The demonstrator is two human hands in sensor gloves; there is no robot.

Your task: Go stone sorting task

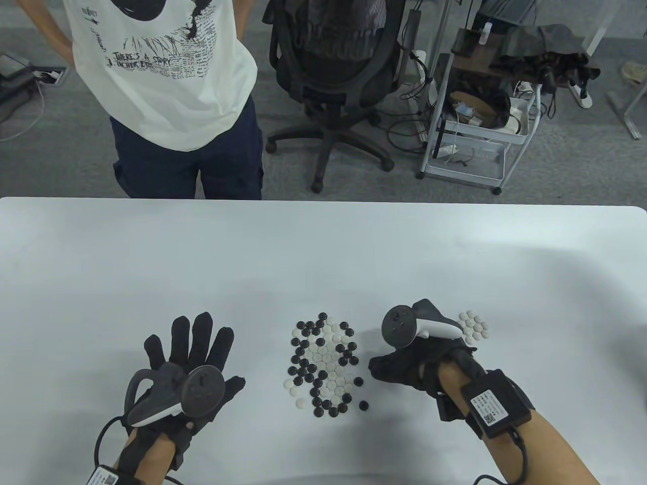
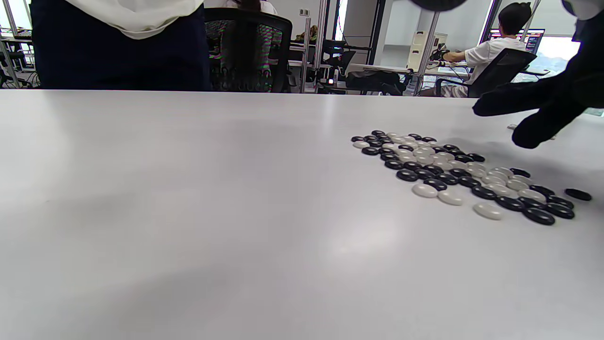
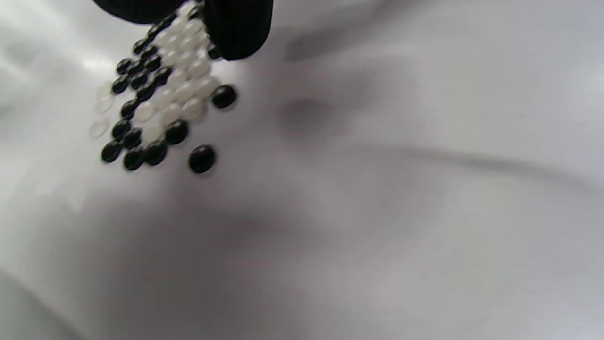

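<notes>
A mixed heap of black and white Go stones (image 1: 324, 365) lies mid-table between my hands; it also shows in the left wrist view (image 2: 453, 172) and the right wrist view (image 3: 160, 99). A small group of white stones (image 1: 473, 326) lies apart at the right, behind my right hand. My left hand (image 1: 194, 353) lies flat on the table left of the heap, fingers spread, holding nothing. My right hand (image 1: 399, 369) hovers just right of the heap, fingers pointing left toward it; its fingertips (image 3: 238, 28) hang over the heap's edge. Whether it holds a stone is hidden.
One black stone (image 1: 363, 404) lies loose at the heap's lower right, another (image 1: 358, 381) just above it. A person in a white T-shirt (image 1: 162, 76) stands behind the table's far edge (image 1: 323, 200). An office chair (image 1: 333, 76) and a white cart (image 1: 475, 126) stand beyond.
</notes>
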